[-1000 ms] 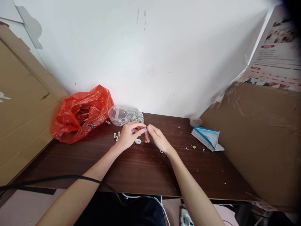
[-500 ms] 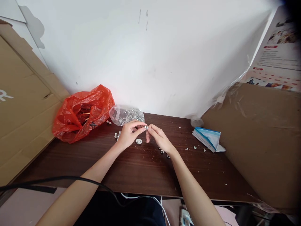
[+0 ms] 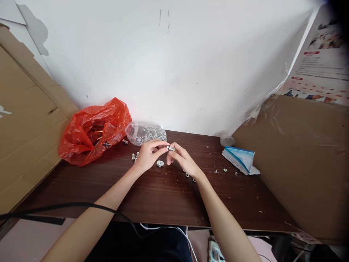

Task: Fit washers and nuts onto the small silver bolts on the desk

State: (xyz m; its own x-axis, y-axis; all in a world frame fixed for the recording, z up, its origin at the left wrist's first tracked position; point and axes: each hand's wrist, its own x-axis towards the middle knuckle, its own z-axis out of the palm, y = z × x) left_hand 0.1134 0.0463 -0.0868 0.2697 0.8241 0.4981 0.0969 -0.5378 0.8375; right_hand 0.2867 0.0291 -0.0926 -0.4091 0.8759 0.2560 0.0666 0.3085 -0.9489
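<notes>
Above the middle of the table, my left hand is closed, pinching a small silvery bolt by its left end between thumb and fingertips. My right hand has its thumb and fingers curled around the bolt's other end; whether they press on it is hard to make out. Below the hands lie some flat washers, partly overlapping. Several bolts stand by my left hand, partly covered by it. Small dark-rimmed nuts or rings lie beneath my right wrist.
A red plastic bag and a clear bag of metal hardware sit at the back left. To the right are a blue-and-white packet and a clear round container. Cardboard borders both sides. A black cable crosses my left forearm.
My right thumb and fingers have shifted on the bolt, so more of its shank shows between them. My left hand keeps its pinch. The whole view has moved slightly.
</notes>
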